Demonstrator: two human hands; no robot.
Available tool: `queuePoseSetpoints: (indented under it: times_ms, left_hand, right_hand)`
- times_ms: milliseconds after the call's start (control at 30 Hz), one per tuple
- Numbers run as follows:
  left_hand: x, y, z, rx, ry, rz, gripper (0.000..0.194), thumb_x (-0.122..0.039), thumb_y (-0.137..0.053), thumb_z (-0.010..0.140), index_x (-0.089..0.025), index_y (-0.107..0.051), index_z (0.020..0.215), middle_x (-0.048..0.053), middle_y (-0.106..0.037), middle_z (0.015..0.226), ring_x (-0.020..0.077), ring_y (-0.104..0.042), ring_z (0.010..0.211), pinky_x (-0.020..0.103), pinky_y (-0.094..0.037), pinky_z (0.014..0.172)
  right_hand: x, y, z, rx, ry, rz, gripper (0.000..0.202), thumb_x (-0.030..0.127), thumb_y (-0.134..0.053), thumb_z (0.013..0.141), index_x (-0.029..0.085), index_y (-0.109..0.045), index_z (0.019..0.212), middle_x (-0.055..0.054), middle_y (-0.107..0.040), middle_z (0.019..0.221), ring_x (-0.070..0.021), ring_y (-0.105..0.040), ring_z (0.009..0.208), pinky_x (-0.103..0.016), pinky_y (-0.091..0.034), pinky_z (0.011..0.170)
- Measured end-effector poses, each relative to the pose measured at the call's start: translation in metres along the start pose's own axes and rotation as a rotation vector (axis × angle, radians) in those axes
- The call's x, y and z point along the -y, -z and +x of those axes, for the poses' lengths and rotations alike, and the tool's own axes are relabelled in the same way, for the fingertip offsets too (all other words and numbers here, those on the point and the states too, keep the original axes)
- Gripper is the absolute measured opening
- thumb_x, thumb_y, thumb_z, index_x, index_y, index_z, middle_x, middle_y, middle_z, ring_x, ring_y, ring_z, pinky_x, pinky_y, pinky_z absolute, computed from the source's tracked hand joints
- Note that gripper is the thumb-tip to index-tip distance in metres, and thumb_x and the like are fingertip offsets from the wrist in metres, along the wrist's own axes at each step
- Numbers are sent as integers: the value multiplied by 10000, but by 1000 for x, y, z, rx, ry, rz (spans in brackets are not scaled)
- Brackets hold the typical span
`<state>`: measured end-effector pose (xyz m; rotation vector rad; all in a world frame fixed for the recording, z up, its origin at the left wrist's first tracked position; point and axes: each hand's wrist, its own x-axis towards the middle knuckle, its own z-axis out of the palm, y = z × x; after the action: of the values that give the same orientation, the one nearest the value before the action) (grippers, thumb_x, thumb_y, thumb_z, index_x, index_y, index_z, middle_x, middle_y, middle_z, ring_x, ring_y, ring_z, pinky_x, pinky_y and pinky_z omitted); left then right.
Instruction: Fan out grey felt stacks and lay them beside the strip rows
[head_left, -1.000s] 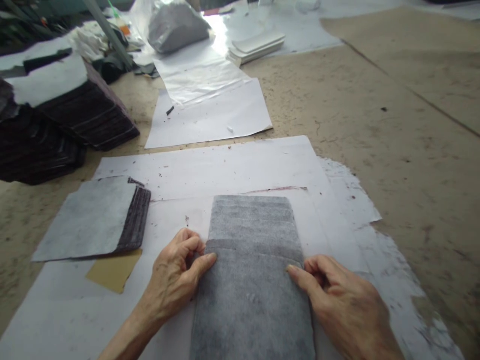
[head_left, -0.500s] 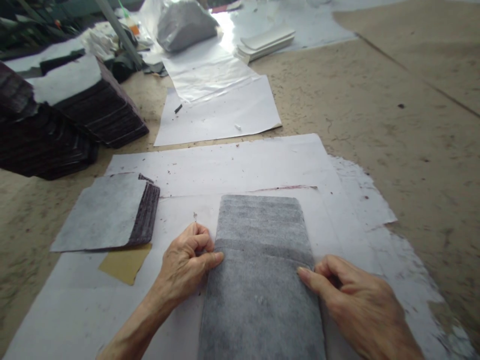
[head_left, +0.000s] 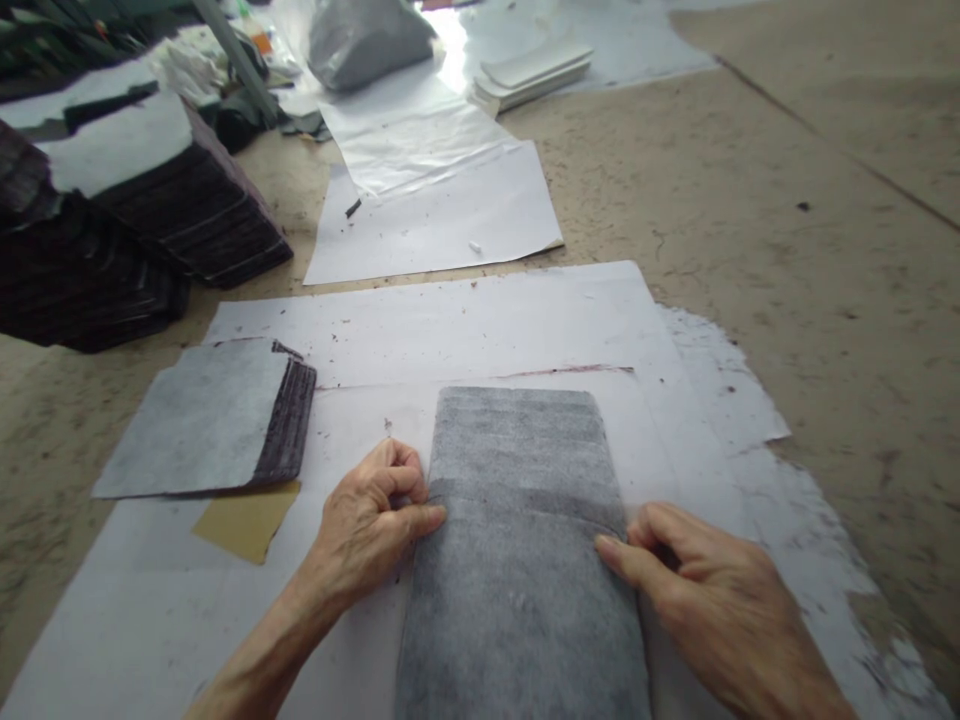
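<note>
A long grey fabric piece lies on white paper, with a crease or overlapping edge running across it. My left hand pinches its left edge at the crease, the thumb on top and the other fingers curled. On the opposite edge, my right hand grips the same fabric between thumb and curled fingers. To the left rests a stack of grey pieces with dark layered sides, on top of a yellowish scrap.
Tall dark stacks stand at the upper left on the brown table. A plastic bag, a metal bar and white folded pieces are at the back. Torn paper edges lie right.
The view has shifted slightly, so the background and left stack sit a little further left and higher. Both hands keep their hold on the grey fabric, almost unmoved.
</note>
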<state>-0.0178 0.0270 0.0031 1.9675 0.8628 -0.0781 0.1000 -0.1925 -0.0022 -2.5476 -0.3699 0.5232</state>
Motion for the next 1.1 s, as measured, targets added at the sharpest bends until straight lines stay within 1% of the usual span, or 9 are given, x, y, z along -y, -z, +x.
queuePoseSetpoints:
  times_ms: [267, 433, 633, 800, 933, 1033, 1100]
  left_hand:
    - [-4, -1, -3, -13, -30, 8, 199, -267, -587, 596, -167, -450, 490, -26, -419, 732, 116, -407, 699, 270, -294, 655]
    - [0, -1, -5, -23, -51, 42, 230, -307, -585, 625, -173, -439, 508, -24, -415, 740, 125, -404, 712, 276, -290, 681]
    - [4, -3, -3, -16, -90, 71, 224, -312, -577, 631, -174, -439, 521, -19, -428, 757, 124, -411, 721, 275, -292, 672]
    - [4, -5, -4, -54, -98, 61, 211, -300, -575, 632, -173, -444, 526, -16, -420, 748, 125, -417, 724, 274, -301, 682]
    - [-2, -6, -7, -81, -72, 68, 165, -251, -570, 629, -168, -463, 535, -12, -437, 768, 121, -436, 732, 269, -324, 700]
    - [-7, -9, -9, -103, -54, 87, 174, -210, -559, 635, -161, -436, 522, -9, -449, 765, 121, -448, 744, 269, -343, 712]
    - [-10, -11, -10, -131, -46, 135, 191, -199, -557, 642, -160, -414, 520, -6, -458, 771, 125, -452, 759, 274, -353, 710]
  right_hand:
    - [8, 1, 0, -2, -47, -8, 329, 489, -464, 564, 184, -386, 471, 24, -389, 477, -110, -395, 480, -228, -280, 471]
    - [13, 2, -2, 12, -54, -10, 296, 430, -473, 588, 178, -365, 475, 23, -402, 491, -105, -390, 491, -227, -276, 488]
    - [13, -1, -1, 25, -78, -24, 256, 378, -504, 620, 179, -405, 492, 23, -459, 526, -110, -426, 520, -232, -279, 506]
    - [11, -1, -3, 17, -54, -22, 274, 411, -479, 616, 182, -396, 492, 24, -445, 515, -111, -424, 512, -234, -286, 501]
    - [7, -2, -1, -45, -26, -89, 309, 470, -461, 578, 191, -398, 463, 24, -408, 451, -118, -405, 451, -236, -276, 452]
    - [3, -6, 2, -76, 3, -110, 358, 525, -449, 568, 195, -385, 443, 24, -369, 411, -122, -393, 410, -236, -275, 410]
    - [0, -8, 3, -69, 13, -112, 378, 548, -445, 565, 197, -382, 442, 26, -372, 410, -121, -397, 398, -240, -288, 395]
